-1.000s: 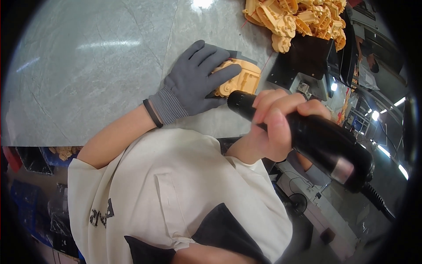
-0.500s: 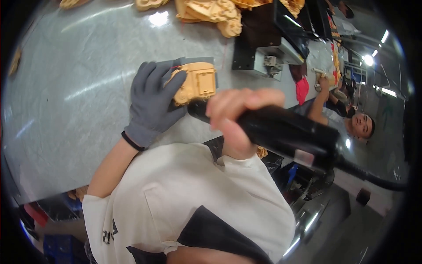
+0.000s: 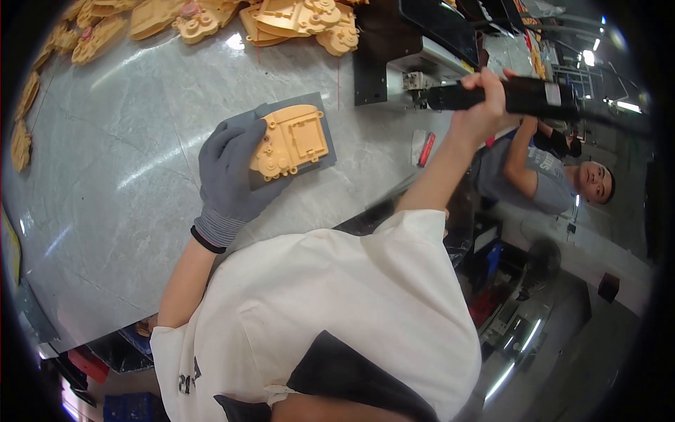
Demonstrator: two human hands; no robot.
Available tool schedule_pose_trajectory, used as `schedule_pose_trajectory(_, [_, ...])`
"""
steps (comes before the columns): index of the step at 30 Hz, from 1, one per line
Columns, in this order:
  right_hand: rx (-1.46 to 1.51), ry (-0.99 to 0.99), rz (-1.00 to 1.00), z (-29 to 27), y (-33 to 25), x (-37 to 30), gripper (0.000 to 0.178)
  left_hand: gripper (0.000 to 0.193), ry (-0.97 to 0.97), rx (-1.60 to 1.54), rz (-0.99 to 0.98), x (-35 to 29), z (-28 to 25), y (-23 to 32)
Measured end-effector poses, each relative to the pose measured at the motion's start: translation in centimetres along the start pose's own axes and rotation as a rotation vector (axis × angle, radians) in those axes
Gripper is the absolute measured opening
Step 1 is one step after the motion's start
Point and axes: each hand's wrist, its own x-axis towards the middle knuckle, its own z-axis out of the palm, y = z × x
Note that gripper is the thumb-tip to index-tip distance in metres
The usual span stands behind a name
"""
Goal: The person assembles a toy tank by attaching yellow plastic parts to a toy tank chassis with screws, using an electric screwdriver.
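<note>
My left hand [image 3: 235, 165], in a grey knit glove, grips the left side of a yellow-orange plastic housing [image 3: 288, 144]. The housing lies on a dark grey pad [image 3: 327, 149] and has a square recess and small round bosses. Part of its left edge is hidden under the fingers. Bare and closed, my right hand [image 3: 485, 98] is wrapped round a black electric screwdriver [image 3: 531, 96], which lies nearly level. The screwdriver's tip is at the metal outlet [image 3: 417, 82] of a black screw feeder [image 3: 373, 74]; whether they touch I cannot tell.
More yellow plastic housings [image 3: 288, 17] are heaped along the far edge of the grey table [image 3: 162, 133] and down its left side. A small red-handled tool [image 3: 426, 149] lies below the feeder. Another person [image 3: 548, 165] stands at the right.
My right hand has carried the screwdriver up and right, from beside the housing to the feeder's outlet. My left hand stays on the housing; both appear slightly lower left as the view shifts.
</note>
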Motion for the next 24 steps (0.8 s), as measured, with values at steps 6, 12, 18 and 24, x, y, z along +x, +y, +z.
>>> schedule_pose_trajectory(6, [0.082,-0.099,0.148,-0.1,-0.8,-1.4,0.024,0.072,0.06,0.008,-0.115,-1.2,-0.1,-1.0])
schedule_pose_trajectory(12, [0.416,-0.507,0.109,1.7,-6.7,-8.9,0.043,0.071,0.0,-0.06,-0.124,0.1,-0.7,-0.8])
schedule_pose_trajectory(18, [0.265,-0.361,0.044,2.5,-5.3,-9.3,0.042,0.073,-0.017,-0.007,-0.107,0.1,-0.6,-1.2])
schedule_pose_trajectory(24, [-0.006,0.024,0.082,-4.0,-3.1,-6.1,0.034,0.074,-0.02,-0.021,-0.07,0.0,-0.6,-1.0])
